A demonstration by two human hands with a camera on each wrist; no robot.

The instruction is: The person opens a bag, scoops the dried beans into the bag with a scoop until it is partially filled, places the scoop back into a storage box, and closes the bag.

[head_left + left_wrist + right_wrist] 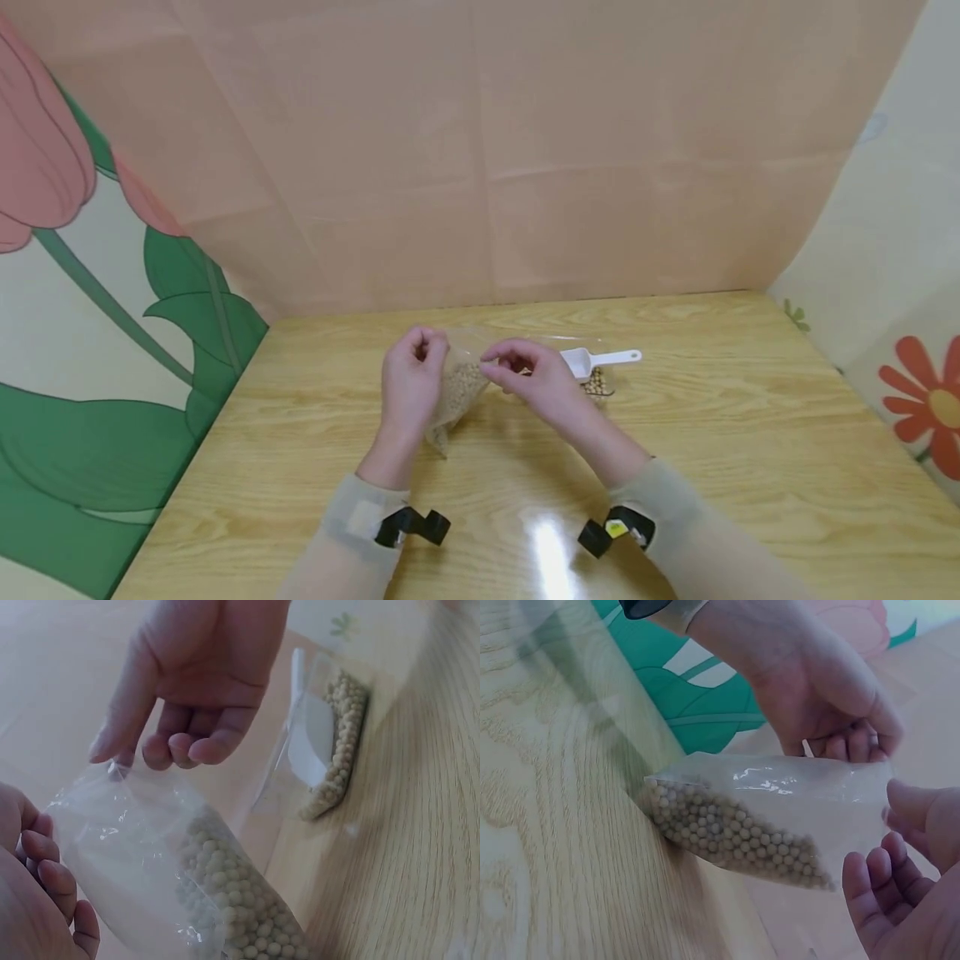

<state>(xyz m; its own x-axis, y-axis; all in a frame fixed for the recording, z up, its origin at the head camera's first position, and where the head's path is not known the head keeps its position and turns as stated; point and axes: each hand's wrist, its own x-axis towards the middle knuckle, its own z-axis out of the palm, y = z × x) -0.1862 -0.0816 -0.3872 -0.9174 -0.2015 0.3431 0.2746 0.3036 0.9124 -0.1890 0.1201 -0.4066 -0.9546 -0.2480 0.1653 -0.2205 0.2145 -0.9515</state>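
Observation:
A clear plastic bag [461,387] partly filled with small round beige balls [742,832] hangs tilted between the two hands, a lower corner near the tabletop. My left hand [411,379] pinches the bag's upper edge at one side, its other fingers curled in. At the opposite end of that edge, my right hand [536,375] pinches the plastic between thumb and forefinger, as the left wrist view shows. Whether the bag's mouth is sealed, I cannot tell. Beyond the right hand lies a white scoop [581,364] with a second clear bag of similar balls [346,727].
The wood-grain table [300,467] spreads around the hands. A pinkish-beige sheet [480,167] hangs behind its far edge. Walls painted with flowers stand on both sides. The scoop's handle [618,357] points right.

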